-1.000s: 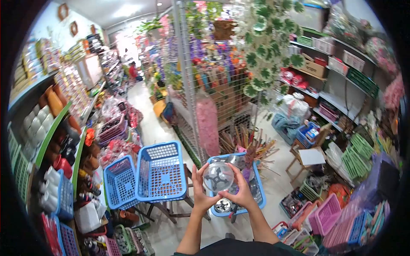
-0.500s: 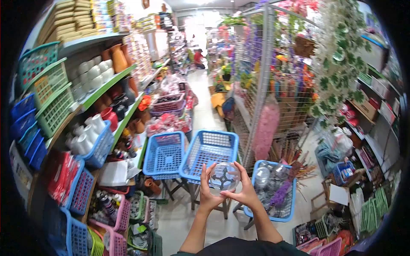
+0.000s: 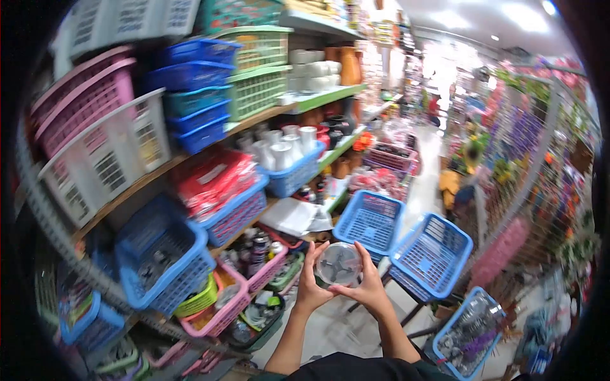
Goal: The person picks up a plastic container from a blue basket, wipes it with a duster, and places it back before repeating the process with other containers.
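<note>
A round, clear container (image 3: 339, 264) with a dark cross-like shape showing in it is held between both hands in front of the body. My left hand (image 3: 312, 279) curves round its left side, and my right hand (image 3: 366, 279) grips the right side. Both thumbs meet near its lower edge. Beyond the hands stand two blue baskets, one just behind (image 3: 370, 222) and one to the right (image 3: 432, 256).
Shelves on the left carry blue trays (image 3: 198, 92), white vases (image 3: 281, 152) and red packets (image 3: 219, 184). A blue basket of clear items (image 3: 468, 333) stands at lower right. Beyond it is a wire rack (image 3: 540, 140) with flowers. An aisle (image 3: 427, 168) runs back.
The view has turned left, so more of the left shelves shows and the baskets have shifted right in the picture. Both hands keep the same hold on the clear container.
</note>
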The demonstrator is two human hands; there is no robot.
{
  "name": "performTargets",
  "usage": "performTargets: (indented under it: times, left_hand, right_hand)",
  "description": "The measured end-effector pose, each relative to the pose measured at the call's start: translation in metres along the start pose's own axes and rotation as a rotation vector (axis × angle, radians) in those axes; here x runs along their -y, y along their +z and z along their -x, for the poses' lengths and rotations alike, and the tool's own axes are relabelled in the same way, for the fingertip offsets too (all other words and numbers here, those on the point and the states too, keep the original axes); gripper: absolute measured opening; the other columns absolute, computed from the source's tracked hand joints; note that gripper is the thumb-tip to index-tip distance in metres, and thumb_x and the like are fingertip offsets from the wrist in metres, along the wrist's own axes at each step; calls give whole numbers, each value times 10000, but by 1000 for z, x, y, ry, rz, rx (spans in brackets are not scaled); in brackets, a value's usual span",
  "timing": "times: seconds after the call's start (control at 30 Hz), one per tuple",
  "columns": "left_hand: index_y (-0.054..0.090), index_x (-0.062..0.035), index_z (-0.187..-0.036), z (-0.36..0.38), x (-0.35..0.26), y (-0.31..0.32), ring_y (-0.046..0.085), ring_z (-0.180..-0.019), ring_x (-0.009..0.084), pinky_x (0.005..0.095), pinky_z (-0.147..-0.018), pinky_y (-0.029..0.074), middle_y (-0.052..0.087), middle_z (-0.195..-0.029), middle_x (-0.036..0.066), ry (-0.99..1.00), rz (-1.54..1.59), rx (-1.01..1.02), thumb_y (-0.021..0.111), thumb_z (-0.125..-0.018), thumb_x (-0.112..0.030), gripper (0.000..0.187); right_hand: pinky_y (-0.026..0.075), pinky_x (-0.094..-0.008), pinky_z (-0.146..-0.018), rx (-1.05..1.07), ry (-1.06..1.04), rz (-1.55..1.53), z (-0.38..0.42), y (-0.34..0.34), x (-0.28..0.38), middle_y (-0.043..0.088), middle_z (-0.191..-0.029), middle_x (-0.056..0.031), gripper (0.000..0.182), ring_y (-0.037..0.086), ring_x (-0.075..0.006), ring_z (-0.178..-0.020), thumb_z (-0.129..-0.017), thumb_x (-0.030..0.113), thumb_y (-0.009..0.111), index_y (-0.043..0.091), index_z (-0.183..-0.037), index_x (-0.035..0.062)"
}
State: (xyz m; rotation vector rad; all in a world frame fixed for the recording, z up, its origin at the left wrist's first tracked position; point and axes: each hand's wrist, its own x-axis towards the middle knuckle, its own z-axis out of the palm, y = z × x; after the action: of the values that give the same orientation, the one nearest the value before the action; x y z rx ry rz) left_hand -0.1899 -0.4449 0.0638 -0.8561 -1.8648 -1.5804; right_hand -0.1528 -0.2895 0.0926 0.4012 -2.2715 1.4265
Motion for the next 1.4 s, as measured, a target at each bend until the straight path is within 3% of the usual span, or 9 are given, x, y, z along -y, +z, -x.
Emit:
performTargets:
  times: [0.27,0.63,0.8,0.87,1.0,1.1,1.17,1.3,1.4]
  left_hand:
    - [165,-50,-1487,35,-8,-120,461,-1294,305,404,-1075,378,482,-1384,173,-75,-228,-243,867,-546,-80,1174]
    - [144,-40,-1495,96,-49,-193,453,-1298,319,410,-1073,370,431,-1426,194,-116,-470,-572,806,-570,-16,1138]
    - [140,-35,-1496,120,-66,-212,403,-1336,331,419,-1091,343,346,-1478,217,-192,-596,-641,805,-618,-35,1102]
    - [150,-29,-1492,123,-71,-218,396,-1339,335,421,-1099,332,346,-1475,225,-169,-577,-720,820,-645,-65,1081]
    - [155,-40,-1489,140,-74,-232,418,-1319,307,425,-1099,324,400,-1421,223,-258,-609,-732,819,-683,-64,1045]
    - [287,-16,-1436,141,-83,-237,475,-1270,282,402,-1078,356,484,-1357,202,-258,-610,-748,768,-742,-43,845]
    - [430,0,-1346,140,-90,-236,534,-1208,247,374,-1042,398,573,-1269,169,-259,-607,-777,715,-790,-27,625]
    - [475,-5,-1306,147,-97,-243,562,-1168,234,365,-1008,424,604,-1228,149,-328,-625,-745,707,-804,-43,554]
    - [565,10,-1179,147,-95,-247,616,-1074,225,344,-953,455,661,-1112,135,-340,-593,-781,652,-846,-26,346]
  right_hand:
    - [453,-379,-971,319,-117,-229,-31,114,38,510,-1307,-198,1056,546,-287,-1187,-568,318,908,333,-1394,-4]
    - [411,-350,-1022,715,-246,-430,-25,213,89,512,-1286,-176,1014,509,-244,-1211,-551,149,900,346,-1382,-26]
    - [444,-370,-977,706,-331,-354,-15,245,115,532,-1234,-204,1007,538,-281,-1165,-524,221,891,373,-1341,-54]
    - [443,-374,-977,482,-416,-370,-18,261,129,533,-1233,-213,997,544,-289,-1155,-526,218,887,373,-1337,-53]
    - [426,-412,-995,368,-582,-352,-50,298,154,519,-1256,-211,979,537,-335,-1161,-557,284,883,377,-1331,-37]
    - [462,-407,-942,248,-720,-136,-68,325,173,497,-1276,-205,1003,548,-380,-1128,-573,332,875,347,-1346,-26]
    - [481,-410,-912,304,-644,-178,-73,348,172,496,-1273,-206,1000,563,-379,-1107,-585,345,866,337,-1350,-22]
    - [528,-424,-826,304,-553,-153,-69,358,174,493,-1273,-201,992,607,-374,-1035,-614,423,828,325,-1352,-8]
    - [540,-418,-787,285,-549,-98,-66,358,173,494,-1274,-192,993,623,-364,-1001,-605,440,826,334,-1342,-7]
